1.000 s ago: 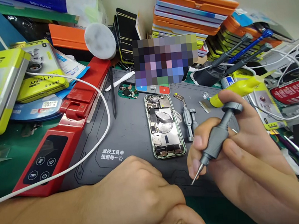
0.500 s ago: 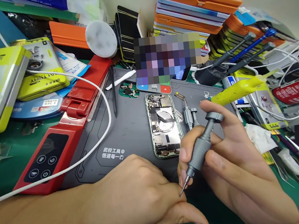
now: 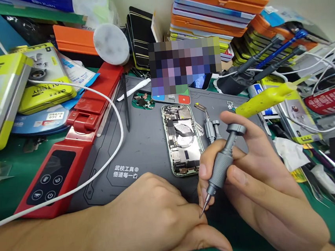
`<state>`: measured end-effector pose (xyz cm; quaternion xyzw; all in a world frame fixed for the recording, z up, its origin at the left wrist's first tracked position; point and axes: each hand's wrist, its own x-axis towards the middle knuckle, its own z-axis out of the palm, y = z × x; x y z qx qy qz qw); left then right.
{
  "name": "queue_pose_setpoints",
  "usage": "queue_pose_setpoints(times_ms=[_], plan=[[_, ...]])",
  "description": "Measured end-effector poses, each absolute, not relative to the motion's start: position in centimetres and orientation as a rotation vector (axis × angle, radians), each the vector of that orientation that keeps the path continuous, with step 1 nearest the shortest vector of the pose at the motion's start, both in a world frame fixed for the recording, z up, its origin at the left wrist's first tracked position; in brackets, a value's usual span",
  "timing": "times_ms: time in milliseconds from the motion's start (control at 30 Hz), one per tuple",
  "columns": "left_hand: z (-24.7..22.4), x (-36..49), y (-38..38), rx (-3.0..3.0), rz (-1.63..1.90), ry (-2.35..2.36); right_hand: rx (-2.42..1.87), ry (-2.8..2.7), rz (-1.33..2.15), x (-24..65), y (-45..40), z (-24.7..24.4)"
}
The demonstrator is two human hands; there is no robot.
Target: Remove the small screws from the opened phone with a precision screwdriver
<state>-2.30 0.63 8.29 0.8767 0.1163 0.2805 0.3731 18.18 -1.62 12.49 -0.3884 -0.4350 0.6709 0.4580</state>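
My right hand [image 3: 250, 180] grips a grey precision screwdriver [image 3: 220, 168] between thumb and fingers, its cap up and its thin tip pointing down and left. That tip rests at the bent forefinger of my left hand [image 3: 153, 221]. The left fingers are curled under with the thumb along them; whatever they may hold is hidden. Just beyond both hands lies an opened phone [image 3: 183, 139], its inner parts bare and its lower right corner near my right fingers. Two more small screwdrivers [image 3: 209, 129] sit to the right of the phone.
A grey work mat [image 3: 146, 147] covers the middle. To the left are a red folding lamp [image 3: 61, 167], a white cable [image 3: 121, 122] and yellow battery boxes [image 3: 1, 90]. A yellow bottle [image 3: 265, 99], a dark tool holder [image 3: 234, 85] and tweezers [image 3: 318, 194] stand or lie on the right.
The view has shifted very slightly. Both hands and the screwdriver keep nearly the same pose, with the tip still at the left forefinger.
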Motion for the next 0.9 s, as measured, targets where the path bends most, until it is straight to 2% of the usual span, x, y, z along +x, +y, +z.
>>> queue_pose_setpoints(times_ms=[367,733,833,900], plan=[[8.9,-2.2,0.8,2.267,0.728,0.335,-0.881,-1.311,1.603,19.3,-0.9,11.9],[8.9,-2.1,0.8,2.305,0.744,0.34,-0.87,-1.306,1.594,19.6,-1.1,11.7],[8.8,-2.1,0.6,2.32,0.743,0.352,-0.901,-1.314,1.466,19.4,-0.9,11.6],[8.7,-2.2,0.5,2.32,0.75,0.362,-0.926,-1.334,1.232,18.9,-0.6,11.2]])
